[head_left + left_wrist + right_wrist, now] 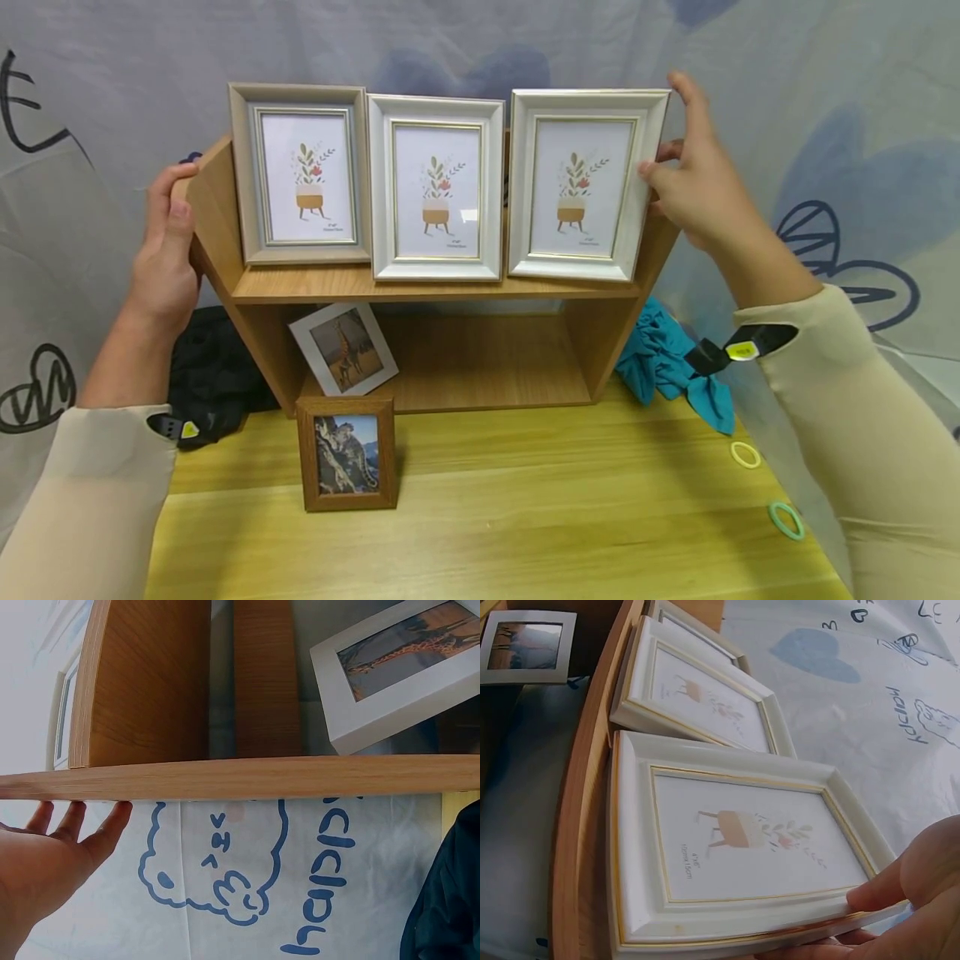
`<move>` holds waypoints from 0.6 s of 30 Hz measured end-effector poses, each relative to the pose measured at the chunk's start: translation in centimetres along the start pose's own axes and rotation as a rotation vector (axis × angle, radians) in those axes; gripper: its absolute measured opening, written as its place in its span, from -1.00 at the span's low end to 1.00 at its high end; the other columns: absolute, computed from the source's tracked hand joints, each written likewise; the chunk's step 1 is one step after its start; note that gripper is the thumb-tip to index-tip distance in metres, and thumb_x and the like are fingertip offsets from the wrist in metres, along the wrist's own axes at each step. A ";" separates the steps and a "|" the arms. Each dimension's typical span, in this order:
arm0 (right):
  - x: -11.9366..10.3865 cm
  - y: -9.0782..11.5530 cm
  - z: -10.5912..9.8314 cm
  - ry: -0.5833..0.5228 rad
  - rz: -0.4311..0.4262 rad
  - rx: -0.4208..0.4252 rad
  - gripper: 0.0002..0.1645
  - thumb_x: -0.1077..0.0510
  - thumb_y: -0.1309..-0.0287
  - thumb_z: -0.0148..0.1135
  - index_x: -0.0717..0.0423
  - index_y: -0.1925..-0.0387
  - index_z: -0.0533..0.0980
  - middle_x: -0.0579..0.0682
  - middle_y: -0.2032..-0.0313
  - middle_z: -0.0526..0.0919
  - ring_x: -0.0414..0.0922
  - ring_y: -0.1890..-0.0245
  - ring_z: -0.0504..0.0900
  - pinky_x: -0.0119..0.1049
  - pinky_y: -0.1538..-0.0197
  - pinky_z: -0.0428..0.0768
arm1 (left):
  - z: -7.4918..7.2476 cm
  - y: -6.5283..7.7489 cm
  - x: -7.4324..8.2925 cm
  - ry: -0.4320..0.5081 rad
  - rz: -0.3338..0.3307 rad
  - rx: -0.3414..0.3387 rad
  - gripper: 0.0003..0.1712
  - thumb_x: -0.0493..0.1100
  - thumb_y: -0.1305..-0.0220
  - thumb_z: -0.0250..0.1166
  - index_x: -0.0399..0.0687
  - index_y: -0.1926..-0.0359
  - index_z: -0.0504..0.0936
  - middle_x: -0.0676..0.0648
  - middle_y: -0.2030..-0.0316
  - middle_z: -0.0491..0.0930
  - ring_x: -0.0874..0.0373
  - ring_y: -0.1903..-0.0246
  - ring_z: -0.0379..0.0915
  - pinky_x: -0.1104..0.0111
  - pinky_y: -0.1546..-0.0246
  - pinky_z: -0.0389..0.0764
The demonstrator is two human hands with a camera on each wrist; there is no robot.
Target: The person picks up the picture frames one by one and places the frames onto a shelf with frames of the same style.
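A wooden shelf unit [438,288] stands on the table, with a beige picture frame [237,179] and two white ones in a row on its upper board. My right hand [701,179] pinches the rightmost white picture frame [521,187] at its right edge; the thumb lies on the front, one finger reaches its top corner, and others are partly hidden behind. My left hand [165,250] touches the shelf's left side panel near the top. In the left wrist view, its fairly straight fingers [71,817] meet the panel's outer face.
A white giraffe frame [375,377] leans in the lower compartment, with a brown leopard frame [387,492] before it. Dark cloth [206,367] lies left, teal cloth [656,354] right. A yellow ring [736,460] and a green ring [776,522] lie near the right edge.
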State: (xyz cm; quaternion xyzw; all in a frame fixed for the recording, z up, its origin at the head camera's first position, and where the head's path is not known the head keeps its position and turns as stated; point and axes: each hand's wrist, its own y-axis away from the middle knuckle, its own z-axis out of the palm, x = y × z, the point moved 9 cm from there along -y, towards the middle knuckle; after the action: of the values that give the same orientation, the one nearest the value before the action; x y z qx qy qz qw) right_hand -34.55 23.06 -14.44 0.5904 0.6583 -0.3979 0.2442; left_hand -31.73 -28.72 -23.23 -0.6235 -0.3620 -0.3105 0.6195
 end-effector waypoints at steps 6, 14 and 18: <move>-0.7 -0.4 0.1 0.054 -0.041 -0.044 0.02 0.32 -0.55 -0.07 -0.73 -0.55 -0.25 0.27 -0.32 0.28 0.10 -0.08 0.52 -0.25 0.13 0.66 | 0.0 0.0 -0.1 -0.002 0.007 -0.005 -0.53 0.05 -0.67 -0.16 0.27 -0.50 0.19 -0.04 -0.28 0.09 0.06 -0.17 0.04 0.15 -0.08 0.09; -1.0 -1.4 -1.3 0.251 -0.134 -0.060 -0.02 0.24 -0.49 0.13 -0.46 -0.62 -0.14 0.27 -0.44 0.31 0.23 -0.40 0.41 0.20 -0.26 0.49 | 0.1 -0.2 -0.2 0.021 0.015 -0.015 -0.52 0.04 -0.67 -0.15 0.25 -0.50 0.19 -0.05 -0.26 0.09 0.07 -0.14 0.05 0.14 -0.05 0.09; -0.2 -2.2 -1.6 0.261 -0.159 -0.075 -0.02 0.21 -0.47 0.17 -0.47 -0.62 -0.11 0.24 -0.43 0.34 0.21 -0.39 0.42 0.18 -0.25 0.48 | 0.0 -0.2 -0.2 0.023 0.020 -0.013 -0.53 0.04 -0.67 -0.15 0.25 -0.50 0.19 -0.05 -0.25 0.10 0.08 -0.13 0.05 0.14 -0.03 0.09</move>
State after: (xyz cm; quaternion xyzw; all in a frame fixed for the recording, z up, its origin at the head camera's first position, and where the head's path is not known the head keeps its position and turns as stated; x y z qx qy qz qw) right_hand -36.37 24.26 -12.85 0.5735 0.7437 -0.3110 0.1460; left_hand -31.98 -28.70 -23.31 -0.6275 -0.3464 -0.3136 0.6228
